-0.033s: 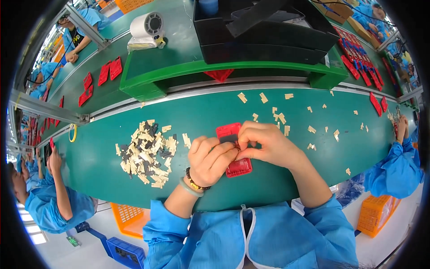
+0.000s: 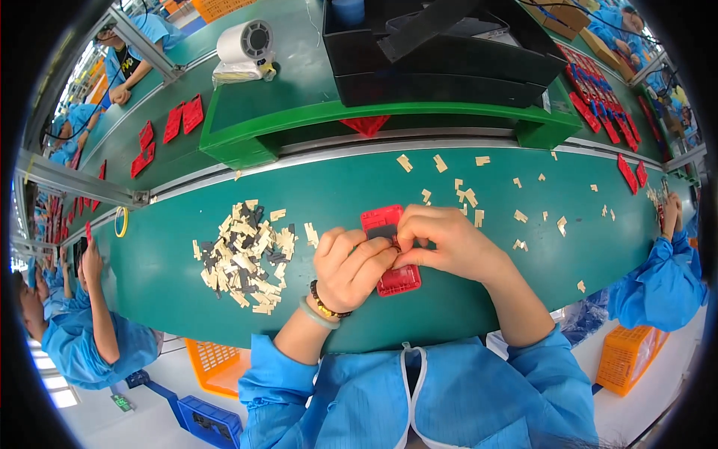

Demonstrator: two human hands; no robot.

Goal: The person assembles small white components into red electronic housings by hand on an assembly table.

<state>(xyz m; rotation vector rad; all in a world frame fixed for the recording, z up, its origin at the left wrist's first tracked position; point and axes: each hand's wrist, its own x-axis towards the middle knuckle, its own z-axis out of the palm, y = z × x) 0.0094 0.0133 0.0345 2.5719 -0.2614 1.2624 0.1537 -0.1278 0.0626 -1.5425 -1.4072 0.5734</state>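
Observation:
A red rectangular plastic case [image 2: 400, 280] with a dark inner panel lies on the green worktop in front of me. My left hand [image 2: 351, 266] is curled over its left side, fingers closed against the middle of the case. From the right, my right hand [image 2: 441, 239] reaches over the case with thumb and index finger pinched together at its middle. Anything between those fingertips is hidden. Left of my hands is a heap of small cream and dark grey pieces [image 2: 243, 254], and two cream pieces [image 2: 311, 233] lie close to my left hand.
Cream pieces [image 2: 470, 197] are scattered on the right. Beyond them stands a green raised shelf [image 2: 314, 118] bearing a black bin [image 2: 441, 86] and a white roll [image 2: 245, 42]. Red cases [image 2: 193, 114] lie farther back. Co-workers sit at both sides; orange crates [image 2: 628, 359] stand below.
The co-worker's hand at the far left has risen slightly with a red piece. My own hands and the case look unchanged.

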